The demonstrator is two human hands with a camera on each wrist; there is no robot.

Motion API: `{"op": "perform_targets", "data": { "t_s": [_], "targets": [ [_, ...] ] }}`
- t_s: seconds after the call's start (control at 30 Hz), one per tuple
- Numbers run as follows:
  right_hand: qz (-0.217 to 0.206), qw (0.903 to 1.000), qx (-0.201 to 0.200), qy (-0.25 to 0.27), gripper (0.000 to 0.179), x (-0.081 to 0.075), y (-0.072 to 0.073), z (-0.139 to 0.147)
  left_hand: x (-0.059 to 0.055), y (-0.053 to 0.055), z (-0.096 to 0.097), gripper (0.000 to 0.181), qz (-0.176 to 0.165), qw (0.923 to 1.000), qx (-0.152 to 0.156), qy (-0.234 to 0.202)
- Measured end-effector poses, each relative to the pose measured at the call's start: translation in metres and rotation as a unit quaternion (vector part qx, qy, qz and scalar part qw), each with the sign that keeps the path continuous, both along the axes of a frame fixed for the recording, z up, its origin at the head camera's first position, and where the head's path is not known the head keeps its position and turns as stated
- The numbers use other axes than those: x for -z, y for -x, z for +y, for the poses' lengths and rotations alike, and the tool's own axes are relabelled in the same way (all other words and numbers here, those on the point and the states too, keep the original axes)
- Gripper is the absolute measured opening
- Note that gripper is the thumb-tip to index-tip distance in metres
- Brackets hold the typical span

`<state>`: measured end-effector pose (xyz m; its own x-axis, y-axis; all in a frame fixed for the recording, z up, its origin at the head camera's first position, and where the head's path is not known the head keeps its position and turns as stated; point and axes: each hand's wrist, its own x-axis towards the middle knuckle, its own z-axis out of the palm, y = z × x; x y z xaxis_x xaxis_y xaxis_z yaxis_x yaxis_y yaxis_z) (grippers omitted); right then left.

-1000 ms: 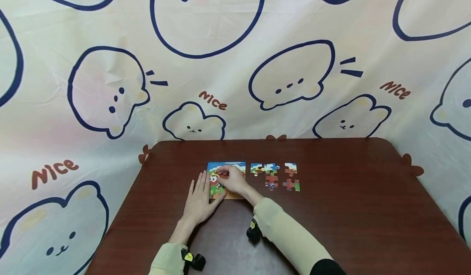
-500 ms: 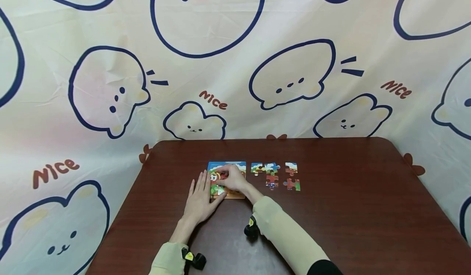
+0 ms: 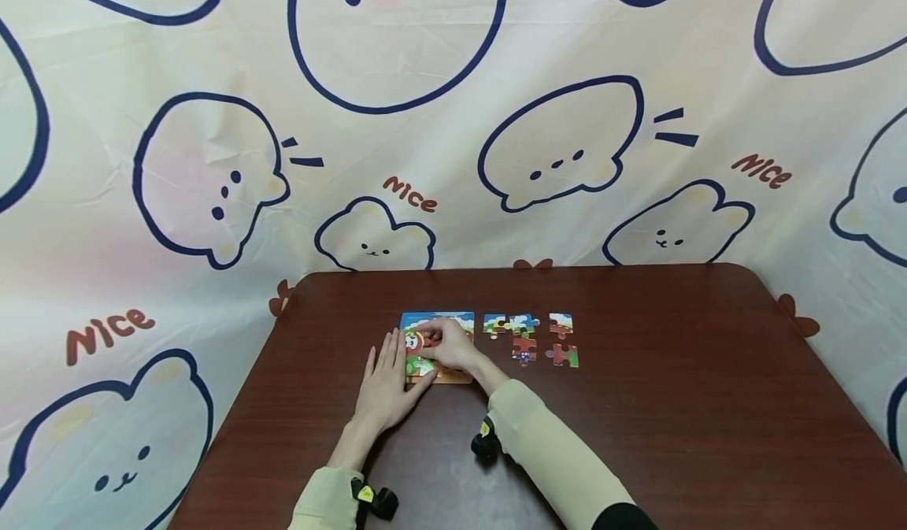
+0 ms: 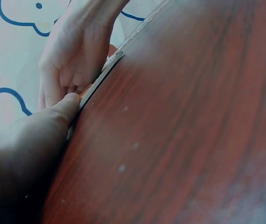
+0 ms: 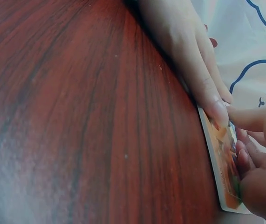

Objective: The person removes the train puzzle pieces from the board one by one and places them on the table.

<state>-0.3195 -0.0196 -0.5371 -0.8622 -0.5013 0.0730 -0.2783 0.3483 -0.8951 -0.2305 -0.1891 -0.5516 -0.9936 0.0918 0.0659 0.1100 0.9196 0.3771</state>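
A small jigsaw puzzle board [image 3: 453, 376] with a colourful cartoon picture lies on the table. My left hand [image 3: 383, 388] rests with straight fingers along its left side, and the thumb touches the board's front edge. Above the picture, my right hand [image 3: 449, 345] curls its thumb and index finger around a reddish puzzle piece [image 3: 429, 341], mostly covered by the fingers. In the right wrist view, the right thumb meets the left thumb close over the board [image 5: 212, 140]. The left wrist view shows the board's thin edge [image 4: 102, 77] beside the left thumb.
Several loose puzzle pieces lie right of the board: two blue-and-white ones [image 3: 523, 324] side by side, a red one [image 3: 524, 349] below, and farther right an upper piece [image 3: 560, 324] and a lower piece [image 3: 564, 356]. A printed cloth [image 3: 453, 144] hangs behind the brown table [image 3: 680, 388].
The right thumb and wrist have shifted very slightly over the board. The left hand and the loose pieces stay where they were.
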Motion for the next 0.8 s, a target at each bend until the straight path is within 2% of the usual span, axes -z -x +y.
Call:
{"op": "perform_targets", "data": {
  "t_s": [0.23, 0.53, 0.67, 0.8],
  "targets": [
    [-0.02, 0.9991, 0.009, 0.036, 0.039, 0.0034, -0.0001, 0.0021, -0.0024, -0.001, 0.0011, 0.106, 0.003, 1.0, -0.003, -0.002],
    [-0.009, 0.9994, 0.029, 0.017, 0.042, 0.0042, -0.0067, -0.0033, 0.0006, 0.0003, 0.0001, 0.105, 0.005, 0.9999, -0.003, 0.01],
    [-0.029, 0.9982, 0.044, 0.028, 0.044, 0.0032, -0.0077, -0.0043, 0.0013, 0.0011, -0.0002, 0.105, 0.009, 0.9999, -0.003, 0.008],
    [-0.051, 0.9966, 0.039, 0.052, 0.052, 0.0034, -0.0065, -0.0021, 0.0015, 0.0004, -0.0003, 0.105, 0.011, 0.9999, -0.002, 0.006]
  ]
}}
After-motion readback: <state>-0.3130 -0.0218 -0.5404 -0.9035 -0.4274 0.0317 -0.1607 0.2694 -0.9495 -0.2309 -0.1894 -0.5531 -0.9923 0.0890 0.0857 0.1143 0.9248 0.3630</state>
